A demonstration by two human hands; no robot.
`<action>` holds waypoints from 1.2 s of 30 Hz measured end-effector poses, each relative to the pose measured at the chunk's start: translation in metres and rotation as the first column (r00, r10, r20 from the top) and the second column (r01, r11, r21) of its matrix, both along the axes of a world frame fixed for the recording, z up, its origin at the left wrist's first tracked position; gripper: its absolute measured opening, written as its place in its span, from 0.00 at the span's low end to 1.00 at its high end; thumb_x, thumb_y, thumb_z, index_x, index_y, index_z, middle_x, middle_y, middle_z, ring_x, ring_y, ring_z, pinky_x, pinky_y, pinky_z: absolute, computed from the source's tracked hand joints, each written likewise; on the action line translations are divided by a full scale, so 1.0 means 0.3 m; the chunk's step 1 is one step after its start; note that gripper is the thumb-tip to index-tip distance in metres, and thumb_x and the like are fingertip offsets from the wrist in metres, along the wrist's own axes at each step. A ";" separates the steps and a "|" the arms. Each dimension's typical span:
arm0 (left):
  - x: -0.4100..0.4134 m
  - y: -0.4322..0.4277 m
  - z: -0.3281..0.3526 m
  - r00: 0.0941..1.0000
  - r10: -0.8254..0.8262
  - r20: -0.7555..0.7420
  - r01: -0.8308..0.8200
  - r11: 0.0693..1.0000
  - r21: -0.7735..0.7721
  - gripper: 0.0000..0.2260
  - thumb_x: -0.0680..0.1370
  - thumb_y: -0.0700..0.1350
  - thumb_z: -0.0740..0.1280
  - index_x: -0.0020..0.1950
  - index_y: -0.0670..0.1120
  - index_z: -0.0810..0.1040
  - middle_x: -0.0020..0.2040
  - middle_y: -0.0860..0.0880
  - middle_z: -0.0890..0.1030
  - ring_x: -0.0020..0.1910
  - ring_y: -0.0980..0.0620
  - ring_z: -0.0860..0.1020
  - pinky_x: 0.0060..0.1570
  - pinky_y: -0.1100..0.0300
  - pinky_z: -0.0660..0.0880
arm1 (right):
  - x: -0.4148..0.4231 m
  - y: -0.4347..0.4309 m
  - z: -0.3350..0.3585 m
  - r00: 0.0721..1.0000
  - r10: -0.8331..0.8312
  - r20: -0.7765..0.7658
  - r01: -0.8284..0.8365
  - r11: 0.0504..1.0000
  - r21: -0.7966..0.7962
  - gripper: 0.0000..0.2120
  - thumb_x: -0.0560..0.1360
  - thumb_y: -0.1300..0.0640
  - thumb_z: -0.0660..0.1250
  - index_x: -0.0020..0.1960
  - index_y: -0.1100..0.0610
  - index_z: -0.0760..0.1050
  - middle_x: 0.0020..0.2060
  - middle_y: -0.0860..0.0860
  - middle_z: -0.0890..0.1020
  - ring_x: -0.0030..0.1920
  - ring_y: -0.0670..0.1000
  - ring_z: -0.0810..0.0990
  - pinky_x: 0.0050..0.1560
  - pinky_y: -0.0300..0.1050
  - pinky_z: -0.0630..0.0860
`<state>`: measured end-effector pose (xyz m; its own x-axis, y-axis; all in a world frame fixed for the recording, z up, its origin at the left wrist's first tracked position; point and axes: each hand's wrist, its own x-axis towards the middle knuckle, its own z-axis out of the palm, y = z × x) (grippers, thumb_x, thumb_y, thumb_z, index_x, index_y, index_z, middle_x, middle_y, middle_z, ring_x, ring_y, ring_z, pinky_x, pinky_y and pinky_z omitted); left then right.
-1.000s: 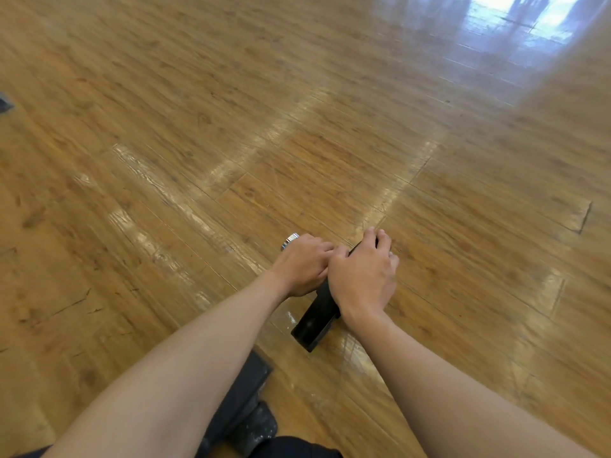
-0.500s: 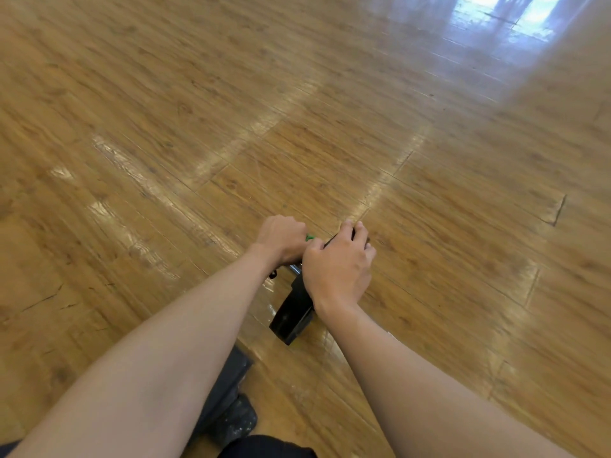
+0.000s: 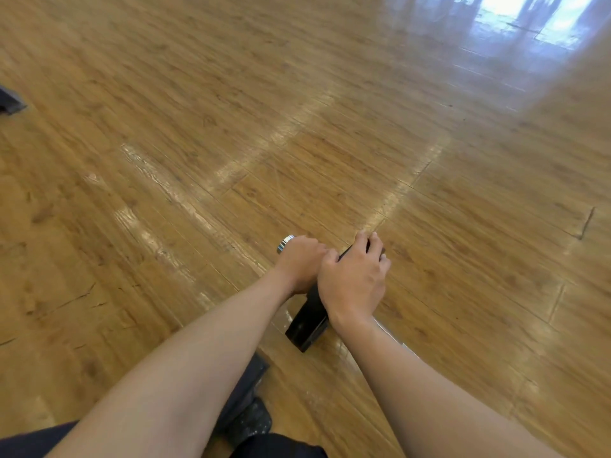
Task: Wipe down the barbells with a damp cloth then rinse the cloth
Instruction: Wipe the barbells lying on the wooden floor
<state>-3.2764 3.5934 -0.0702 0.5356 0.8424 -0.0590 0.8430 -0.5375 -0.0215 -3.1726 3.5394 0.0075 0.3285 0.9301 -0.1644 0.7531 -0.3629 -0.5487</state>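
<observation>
While the left hand (image 3: pixel 299 264) is curling round the barbell (image 3: pixel 285 244) near its chrome tip, the right hand (image 3: pixel 355 280) beside it is gripping the plate (image 3: pixel 307 322); if that grip is slackening, the plate could be rolling and pinching the left hand. No cloth is showing.

No text, label, brand or number can be read anywhere in this head-camera view. The black weight plate (image 3: pixel 305 328) and the chrome bar end (image 3: pixel 285 243) show no legible marking, and the wooden floor (image 3: pixel 198 127) carries only grain and glare.
</observation>
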 end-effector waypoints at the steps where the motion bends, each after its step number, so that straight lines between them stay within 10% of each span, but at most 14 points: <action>1: 0.023 0.030 0.024 0.994 0.021 -0.107 -0.033 0.994 -0.107 0.04 0.77 0.45 0.66 0.49 0.49 0.79 0.44 0.50 0.83 0.46 0.45 0.82 0.37 0.59 0.64 | 0.000 0.000 0.000 1.000 -0.001 -0.005 0.001 1.000 -0.002 0.28 0.79 0.53 0.59 0.79 0.56 0.62 0.79 0.51 0.60 0.76 0.61 0.60 0.58 0.53 0.73; 7: 0.075 0.103 0.084 0.954 0.007 -0.299 -0.108 0.940 -0.324 0.09 0.80 0.44 0.60 0.54 0.47 0.79 0.53 0.47 0.83 0.54 0.42 0.81 0.43 0.57 0.69 | 0.014 0.012 -0.001 1.000 -0.015 -0.025 0.015 1.000 -0.009 0.28 0.80 0.52 0.60 0.79 0.56 0.62 0.80 0.51 0.60 0.76 0.61 0.60 0.61 0.54 0.72; 12: -0.028 -0.021 -0.032 0.979 -0.048 0.200 0.027 0.994 0.105 0.10 0.80 0.45 0.58 0.42 0.48 0.75 0.36 0.49 0.78 0.36 0.45 0.77 0.38 0.55 0.68 | 0.015 0.001 -0.004 1.000 -0.011 -0.015 0.011 1.000 0.000 0.28 0.79 0.53 0.59 0.79 0.56 0.61 0.79 0.51 0.60 0.76 0.61 0.60 0.61 0.53 0.72; 15: -0.089 -0.100 -0.090 0.911 -0.026 0.411 -0.060 0.979 0.196 0.16 0.83 0.48 0.54 0.52 0.44 0.79 0.46 0.48 0.78 0.50 0.47 0.74 0.59 0.52 0.71 | 0.001 -0.010 0.002 1.000 -0.004 -0.015 0.004 1.000 0.003 0.29 0.78 0.54 0.59 0.79 0.56 0.62 0.79 0.51 0.60 0.76 0.61 0.59 0.60 0.53 0.73; 24: -0.145 0.087 -0.008 0.948 0.241 0.209 -0.229 0.970 -0.081 0.18 0.77 0.54 0.51 0.40 0.47 0.76 0.33 0.53 0.76 0.34 0.48 0.76 0.47 0.52 0.70 | 0.005 0.001 0.002 1.000 0.012 0.009 -0.011 1.000 -0.007 0.29 0.79 0.53 0.59 0.79 0.56 0.60 0.79 0.51 0.60 0.76 0.60 0.60 0.58 0.51 0.73; 31: -0.112 -0.131 -0.100 0.913 -0.018 0.407 -0.007 0.998 0.058 0.18 0.81 0.47 0.56 0.64 0.43 0.78 0.59 0.46 0.79 0.68 0.44 0.72 0.72 0.46 0.64 | -0.001 -0.011 -0.005 1.000 0.000 0.003 0.000 1.000 0.003 0.27 0.81 0.53 0.58 0.79 0.55 0.61 0.79 0.50 0.61 0.76 0.60 0.61 0.60 0.51 0.72; 36: -0.131 -0.062 -0.075 0.948 -0.013 0.317 -0.020 0.995 0.099 0.12 0.82 0.50 0.58 0.56 0.45 0.78 0.51 0.47 0.79 0.57 0.46 0.76 0.70 0.49 0.66 | 0.000 -0.015 0.002 1.000 0.018 0.006 -0.019 0.999 0.036 0.25 0.85 0.50 0.51 0.80 0.56 0.60 0.79 0.51 0.62 0.76 0.61 0.61 0.63 0.53 0.72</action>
<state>-3.3157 3.5749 -0.0928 0.5099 0.8372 0.1978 0.8170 -0.5433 0.1933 -3.1726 3.5348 0.0080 0.3120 0.9413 -0.1292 0.7627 -0.3292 -0.5567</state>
